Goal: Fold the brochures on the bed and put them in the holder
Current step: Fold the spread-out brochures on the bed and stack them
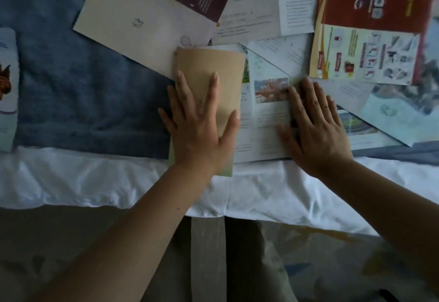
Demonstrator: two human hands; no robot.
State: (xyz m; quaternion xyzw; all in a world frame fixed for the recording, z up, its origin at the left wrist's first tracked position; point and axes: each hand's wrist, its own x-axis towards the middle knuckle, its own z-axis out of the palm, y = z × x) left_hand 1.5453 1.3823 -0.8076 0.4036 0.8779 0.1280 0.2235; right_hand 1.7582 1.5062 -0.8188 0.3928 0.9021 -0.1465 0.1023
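Observation:
A brochure lies at the bed's near edge with its tan left panel (221, 69) folded over and its white printed inner panel (268, 111) lying open to the right. My left hand (202, 121) presses flat on the tan panel with fingers spread. My right hand (316, 121) lies flat on the right side of the white panel, fingers straight. Other unfolded brochures spread behind: a white and maroon one (147, 14), a red and yellow one (370, 33), and several white sheets (259, 9). No holder is in view.
A blue blanket (83, 95) covers the bed on the left, with a white sheet (95, 178) along the near edge. A narrow brochure (7, 88) lies at the far left edge. The floor shows below the bed.

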